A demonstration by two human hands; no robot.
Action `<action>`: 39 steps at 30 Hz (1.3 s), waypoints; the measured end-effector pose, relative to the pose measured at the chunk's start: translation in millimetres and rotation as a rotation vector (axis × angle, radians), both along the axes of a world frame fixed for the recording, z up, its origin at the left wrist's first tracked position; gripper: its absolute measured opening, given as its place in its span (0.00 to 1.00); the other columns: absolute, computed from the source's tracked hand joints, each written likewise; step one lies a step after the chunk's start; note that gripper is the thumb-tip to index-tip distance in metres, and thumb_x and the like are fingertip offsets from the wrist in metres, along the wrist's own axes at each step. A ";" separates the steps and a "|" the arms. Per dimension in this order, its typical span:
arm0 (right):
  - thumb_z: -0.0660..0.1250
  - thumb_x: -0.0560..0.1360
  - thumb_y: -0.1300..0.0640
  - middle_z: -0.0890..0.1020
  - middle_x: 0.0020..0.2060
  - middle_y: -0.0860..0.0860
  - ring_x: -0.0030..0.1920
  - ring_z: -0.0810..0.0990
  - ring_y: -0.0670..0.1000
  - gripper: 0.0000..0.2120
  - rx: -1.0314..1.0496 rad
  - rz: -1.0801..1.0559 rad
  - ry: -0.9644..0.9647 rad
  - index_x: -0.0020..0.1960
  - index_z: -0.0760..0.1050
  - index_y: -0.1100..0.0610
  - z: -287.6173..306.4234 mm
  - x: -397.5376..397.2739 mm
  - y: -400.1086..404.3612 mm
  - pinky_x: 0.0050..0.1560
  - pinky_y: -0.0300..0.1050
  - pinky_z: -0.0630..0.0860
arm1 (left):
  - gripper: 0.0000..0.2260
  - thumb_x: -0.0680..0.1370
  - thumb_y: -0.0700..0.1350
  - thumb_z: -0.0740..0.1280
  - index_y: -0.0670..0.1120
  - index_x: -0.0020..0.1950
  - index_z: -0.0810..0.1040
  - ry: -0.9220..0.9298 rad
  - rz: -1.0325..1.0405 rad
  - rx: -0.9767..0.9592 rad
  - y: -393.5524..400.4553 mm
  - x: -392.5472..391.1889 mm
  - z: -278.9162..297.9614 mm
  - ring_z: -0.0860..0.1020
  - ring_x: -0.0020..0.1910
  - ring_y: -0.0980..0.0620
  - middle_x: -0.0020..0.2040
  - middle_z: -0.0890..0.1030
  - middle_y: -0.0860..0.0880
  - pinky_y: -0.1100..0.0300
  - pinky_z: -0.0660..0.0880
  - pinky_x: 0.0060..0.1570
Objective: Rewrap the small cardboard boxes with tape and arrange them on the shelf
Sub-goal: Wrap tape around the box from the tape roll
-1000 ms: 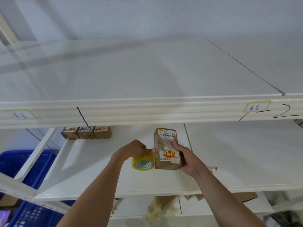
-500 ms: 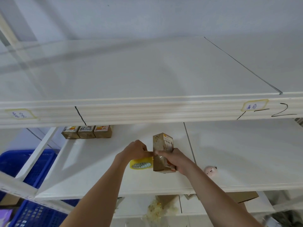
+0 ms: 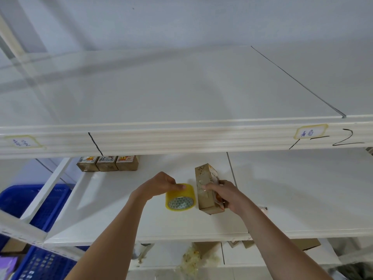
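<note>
Fingers [image 3: 207, 186] hide box [image 3: 204, 188] side; labels [image 3: 308, 133] unreadable.

Both forearms reach forward, left hand [image 3: 159, 186] and right hand [image 3: 226, 196] curled in grip.

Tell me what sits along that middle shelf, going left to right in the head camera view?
Three small boxes in a row → left hand → roll of tape → cardboard box → right hand.

I'm looking at a storeroom. White racking [image 3: 181, 136] carries handwritten bay labels [image 3: 309, 131], taped cartons [image 3: 107, 163] sit in a row, and blue crates [image 3: 18, 201] stand alongside.
</note>
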State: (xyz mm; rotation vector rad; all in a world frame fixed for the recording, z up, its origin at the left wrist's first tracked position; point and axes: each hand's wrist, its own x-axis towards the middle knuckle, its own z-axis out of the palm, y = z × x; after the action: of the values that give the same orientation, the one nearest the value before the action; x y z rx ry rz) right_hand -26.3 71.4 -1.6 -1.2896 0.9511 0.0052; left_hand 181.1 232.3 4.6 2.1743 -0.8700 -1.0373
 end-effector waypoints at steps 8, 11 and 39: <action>0.80 0.67 0.51 0.87 0.52 0.54 0.50 0.87 0.56 0.31 0.067 0.014 -0.088 0.68 0.74 0.53 -1.8 -4.7 0.7 0.47 0.52 0.84 | 0.23 0.70 0.62 0.77 0.49 0.28 0.72 -0.318 -0.010 0.115 -7.1 -6.4 -1.8 0.71 0.30 0.55 0.29 0.72 0.52 0.62 0.65 0.30; 0.80 0.65 0.49 0.86 0.55 0.54 0.55 0.85 0.57 0.34 0.122 0.033 -0.157 0.69 0.75 0.53 -5.3 -5.5 1.7 0.54 0.55 0.83 | 0.24 0.70 0.66 0.74 0.48 0.30 0.73 -0.270 -0.046 0.200 -10.4 -6.9 -1.7 0.72 0.31 0.54 0.31 0.73 0.51 0.63 0.67 0.33; 0.83 0.59 0.51 0.83 0.51 0.47 0.49 0.84 0.50 0.33 -0.226 -0.171 0.048 0.61 0.74 0.51 -10.9 5.6 -3.4 0.44 0.47 0.82 | 0.24 0.70 0.68 0.71 0.46 0.36 0.81 -0.485 0.057 0.217 -15.4 -7.3 -0.8 0.78 0.37 0.51 0.35 0.78 0.50 0.60 0.72 0.36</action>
State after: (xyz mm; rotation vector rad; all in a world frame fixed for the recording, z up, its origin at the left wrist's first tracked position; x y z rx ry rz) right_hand -20.7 68.0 -12.5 -1.4160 1.1245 -0.2105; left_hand 173.8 216.9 3.8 2.6775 -0.9280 -0.6020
